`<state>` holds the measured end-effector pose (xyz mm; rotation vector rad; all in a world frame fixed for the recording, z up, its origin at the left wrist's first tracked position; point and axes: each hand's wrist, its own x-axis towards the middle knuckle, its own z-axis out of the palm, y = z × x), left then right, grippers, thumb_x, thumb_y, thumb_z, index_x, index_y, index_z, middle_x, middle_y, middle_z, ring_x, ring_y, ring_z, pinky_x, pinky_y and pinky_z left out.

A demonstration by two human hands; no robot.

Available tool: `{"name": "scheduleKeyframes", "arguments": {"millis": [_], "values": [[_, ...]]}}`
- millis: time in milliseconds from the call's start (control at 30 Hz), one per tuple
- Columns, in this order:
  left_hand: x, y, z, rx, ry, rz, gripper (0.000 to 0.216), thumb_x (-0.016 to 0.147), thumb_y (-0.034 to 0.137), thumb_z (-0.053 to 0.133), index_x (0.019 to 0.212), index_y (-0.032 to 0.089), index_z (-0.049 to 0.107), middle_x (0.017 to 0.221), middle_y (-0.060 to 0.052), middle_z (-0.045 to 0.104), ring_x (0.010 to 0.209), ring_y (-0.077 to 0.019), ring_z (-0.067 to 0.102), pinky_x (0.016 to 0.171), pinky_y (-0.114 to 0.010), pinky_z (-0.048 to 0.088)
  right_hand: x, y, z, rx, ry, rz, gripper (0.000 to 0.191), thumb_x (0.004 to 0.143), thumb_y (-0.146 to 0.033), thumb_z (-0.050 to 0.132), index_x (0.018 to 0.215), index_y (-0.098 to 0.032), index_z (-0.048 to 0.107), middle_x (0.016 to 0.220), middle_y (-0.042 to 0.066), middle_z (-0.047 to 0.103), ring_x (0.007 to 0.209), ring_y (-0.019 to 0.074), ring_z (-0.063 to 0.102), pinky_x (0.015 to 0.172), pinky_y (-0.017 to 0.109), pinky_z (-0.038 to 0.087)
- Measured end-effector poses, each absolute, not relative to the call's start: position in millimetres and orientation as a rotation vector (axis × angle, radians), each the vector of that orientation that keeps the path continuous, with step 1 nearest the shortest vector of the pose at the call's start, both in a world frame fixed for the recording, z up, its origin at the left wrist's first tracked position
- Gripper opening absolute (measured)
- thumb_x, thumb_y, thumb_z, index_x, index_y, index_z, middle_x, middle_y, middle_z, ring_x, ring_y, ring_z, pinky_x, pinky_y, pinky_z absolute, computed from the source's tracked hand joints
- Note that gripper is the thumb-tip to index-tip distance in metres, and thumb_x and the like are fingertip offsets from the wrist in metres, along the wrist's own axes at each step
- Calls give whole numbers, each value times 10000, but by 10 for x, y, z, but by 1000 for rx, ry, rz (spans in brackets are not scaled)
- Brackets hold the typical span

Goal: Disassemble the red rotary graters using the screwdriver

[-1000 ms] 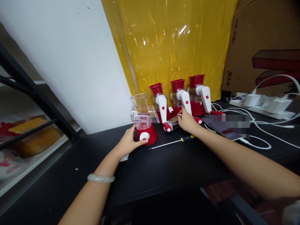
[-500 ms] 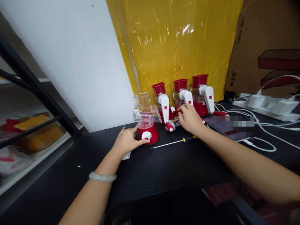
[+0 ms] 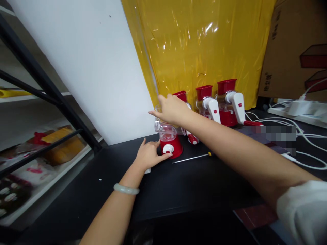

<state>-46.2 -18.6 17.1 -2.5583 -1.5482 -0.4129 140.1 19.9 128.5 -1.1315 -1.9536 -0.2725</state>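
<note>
Item one: we recorded a clear plastic grater body on a round red base (image 3: 168, 136), at the centre of the frame on a black tabletop (image 3: 163, 190). It stood upright, its long axis vertical; its clear cross-tube lay sideways, one end to the left, the other to the right and slightly lower. The round white knob (image 3: 168, 149) on the base faced the bottom of the frame.

Left hand (image 3: 150, 154): we noted thumb and forefinger gripping the red base, the thumb lying at the knob; a pale green bangle (image 3: 126, 189) circled the wrist. A small white piece (image 3: 148, 171) showed partly from under this hand.

Right hand (image 3: 173, 109): palm down over the top of the clear body, one digit stretched left. We could not tell whether the fingers were closed on anything, their undersides being hidden. This hand blocked most of the upright neck and part of a red hopper (image 3: 181, 95) behind.

Surroundings: right of centre we listed two more red-and-clear graters with white cranks, the middle one (image 3: 204, 92) and the far one (image 3: 227, 117). A thin steel screwdriver (image 3: 191, 158) lay in front, its handle hidden by the right forearm. White cables (image 3: 265, 119) and a white power strip (image 3: 278, 111) occupied the right edge.
</note>
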Motion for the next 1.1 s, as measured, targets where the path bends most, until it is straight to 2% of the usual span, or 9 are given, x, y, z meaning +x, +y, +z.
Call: {"name": "scheduleKeyframes", "arguments": {"millis": [100, 167, 267, 333, 433, 500, 767, 900, 1100], "values": [[-443, -213, 187, -2558, -1570, -467, 709, 751, 736, 589, 1234, 221, 659, 1002, -108, 733, 1021, -347, 650, 1114, -635, 244, 1324, 255, 1273, -1169, -1970, -311, 555, 823, -603, 618, 1039, -92, 594, 960, 197, 623, 1022, 361, 593, 888, 525, 469], [-431, -230, 199, -2566, -1601, -568, 766, 739, 710, 627, 1329, 221, 608, 957, -93, 735, 941, -321, 668, 1075, -588, 327, 1327, 282, 1249, -1162, -1953, -348, 510, 830, -568, 623, 1005, -89, 606, 954, 198, 627, 1015, 354, 596, 889, 518, 468], [-425, -225, 183, -2593, -1740, -751, 799, 732, 662, 672, 1384, 210, 574, 785, -50, 724, 748, -266, 673, 856, -449, 494, 1353, 314, 1214, -1136, -1931, -354, 464, 835, -531, 623, 987, -93, 618, 962, 182, 622, 1031, 344, 590, 919, 512, 452], [-428, -192, 144, -2620, -1835, -915, 808, 695, 631, 727, 1361, 192, 598, 807, -52, 740, 745, -259, 678, 763, -396, 516, 1364, 339, 1193, -1103, -1930, -338, 451, 830, -520, 633, 985, -97, 622, 973, 174, 615, 1057, 345, 579, 944, 509, 437], [-436, -125, 71, -2691, -1837, -1230, 809, 623, 558, 816, 1305, 159, 640, 1104, -101, 744, 969, -288, 684, 865, -402, 524, 1370, 397, 1155, -1022, -1926, -305, 464, 828, -534, 630, 997, -102, 619, 1014, 176, 600, 1113, 360, 549, 973, 514, 418], [-440, -96, 40, -2721, -1837, -1343, 801, 598, 519, 844, 1279, 142, 655, 1198, -119, 714, 1068, -300, 662, 932, -417, 513, 1372, 454, 1126, -982, -1918, -281, 484, 830, -547, 620, 1006, -96, 614, 1036, 181, 587, 1145, 379, 527, 987, 535, 406], [-441, -98, 42, -2665, -1967, -1273, 781, 594, 509, 848, 1250, 124, 669, 1076, -132, 740, 1062, -351, 656, 901, -491, 519, 1451, 649, 1079, -868, -1958, -191, 483, 810, -519, 662, 1057, -106, 627, 1057, 133, 568, 1150, 361, 536, 1016, 564, 394], [-457, -88, 34, -2668, -1927, -1227, 787, 611, 512, 839, 1266, 122, 646, 1160, -146, 714, 1088, -340, 649, 931, -484, 509, 1551, 667, 1101, -887, -1968, -48, 482, 767, -485, 719, 1083, -132, 631, 1092, 123, 574, 1128, 317, 556, 1024, 536, 422], [-457, -103, 49, -2743, -1766, -1134, 736, 682, 513, 797, 1281, 139, 588, 1284, -171, 653, 1184, -326, 612, 1017, -486, 463, 1651, 745, 1052, -736, -1880, 276, 663, 709, -381, 798, 1273, -190, 507, 1205, 115, 585, 1111, 255, 583, 961, 474, 506]]}}
